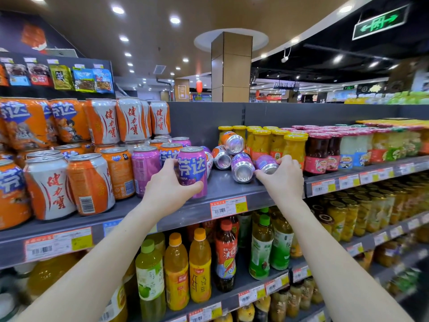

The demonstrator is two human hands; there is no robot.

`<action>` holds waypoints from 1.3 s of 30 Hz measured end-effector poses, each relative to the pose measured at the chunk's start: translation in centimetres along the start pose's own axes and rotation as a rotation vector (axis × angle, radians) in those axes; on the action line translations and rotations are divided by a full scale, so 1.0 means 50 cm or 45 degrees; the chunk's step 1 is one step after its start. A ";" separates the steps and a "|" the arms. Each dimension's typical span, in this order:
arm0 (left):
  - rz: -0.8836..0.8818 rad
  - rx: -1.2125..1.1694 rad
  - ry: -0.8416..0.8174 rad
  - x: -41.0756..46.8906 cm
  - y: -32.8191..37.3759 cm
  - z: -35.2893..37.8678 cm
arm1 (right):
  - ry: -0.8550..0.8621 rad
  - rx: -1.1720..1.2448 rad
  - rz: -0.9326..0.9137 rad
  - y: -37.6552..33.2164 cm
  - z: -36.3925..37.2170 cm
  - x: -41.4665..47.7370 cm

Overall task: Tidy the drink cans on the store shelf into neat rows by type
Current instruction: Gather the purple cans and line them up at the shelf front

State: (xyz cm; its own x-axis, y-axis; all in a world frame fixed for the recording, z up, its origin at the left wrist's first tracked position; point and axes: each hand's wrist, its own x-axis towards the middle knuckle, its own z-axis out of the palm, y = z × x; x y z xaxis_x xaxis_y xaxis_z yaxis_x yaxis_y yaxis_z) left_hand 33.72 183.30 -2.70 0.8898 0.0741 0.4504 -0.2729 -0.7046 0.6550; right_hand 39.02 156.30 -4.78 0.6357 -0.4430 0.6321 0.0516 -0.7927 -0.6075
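Observation:
An upright purple Fanta can (193, 168) stands at the front of the grey shelf (227, 184); my left hand (170, 184) grips it, thumb and fingers curled round its lower half. My right hand (282, 177) holds a purple can lying on its side (268, 164). Beside it lies another purple can (242, 168), base toward me. Behind them an orange can (222, 158) lies on its side, and a further orange can (233, 142) rests on top. Upright purple (145, 169) and orange (119, 171) cans stand in rows at left.
Orange-and-white cans (50, 184) fill the shelf's left, with more stacked above (130, 118). Jars of fruit (294, 147) stand right of the fallen cans. Bottled drinks (199, 266) fill the shelf below. Price tags (228, 206) line the shelf edge.

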 end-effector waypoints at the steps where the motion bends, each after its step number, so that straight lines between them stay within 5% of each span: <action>1: -0.002 0.017 0.002 0.001 -0.001 0.001 | 0.003 0.038 0.014 0.001 -0.001 -0.002; 16: 0.004 -0.117 -0.012 0.007 -0.023 0.012 | 0.115 0.794 0.277 -0.052 0.001 -0.074; 29: 0.061 -0.118 -0.010 0.004 -0.029 -0.025 | -0.300 1.045 0.231 -0.162 0.068 -0.112; 39: 0.097 -0.091 0.034 -0.010 -0.046 -0.046 | -0.953 1.175 0.171 -0.165 0.038 -0.054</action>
State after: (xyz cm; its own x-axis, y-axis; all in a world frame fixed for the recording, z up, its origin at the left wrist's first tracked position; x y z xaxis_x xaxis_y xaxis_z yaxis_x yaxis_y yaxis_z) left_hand 33.04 186.49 -3.04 0.8558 0.0414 0.5157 -0.3656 -0.6569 0.6594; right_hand 38.35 164.83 -2.40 0.9534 0.0969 0.2858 0.2892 -0.0234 -0.9570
